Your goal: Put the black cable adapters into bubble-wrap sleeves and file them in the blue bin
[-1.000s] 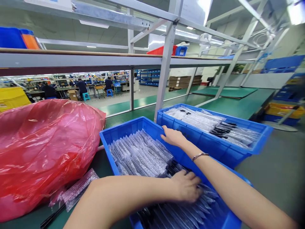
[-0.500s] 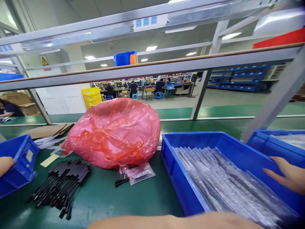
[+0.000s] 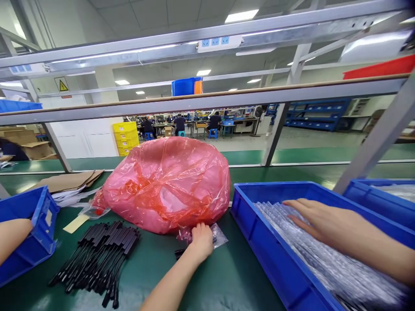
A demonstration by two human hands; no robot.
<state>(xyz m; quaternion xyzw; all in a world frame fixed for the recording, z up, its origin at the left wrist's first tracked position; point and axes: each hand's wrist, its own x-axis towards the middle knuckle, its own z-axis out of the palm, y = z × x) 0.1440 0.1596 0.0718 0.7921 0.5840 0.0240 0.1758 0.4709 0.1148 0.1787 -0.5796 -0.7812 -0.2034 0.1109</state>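
Note:
My left hand [image 3: 201, 240] is stretched out over the green table, its fingers curled down on a small clear bubble bag [image 3: 221, 236] that lies against the foot of a big red plastic sack [image 3: 165, 185]. A black cable end [image 3: 178, 253] sticks out beside that hand. My right hand [image 3: 313, 216] lies flat, fingers spread, on a row of bagged cables [image 3: 327, 265] inside a blue bin [image 3: 256, 244] at the right.
A heap of loose black cables [image 3: 100, 255] lies left of my arm. Another person's forearm [image 3: 13, 237] rests by a blue bin [image 3: 40, 222] at far left. A second blue bin [image 3: 379, 198] stands at right behind a slanted metal post [image 3: 372, 147]. Cardboard sheets [image 3: 65, 181] lie behind.
My view swung left from the bins to the red sack. My left hand left the bin and reached the small bag on the table; my right hand moved onto the bagged cables.

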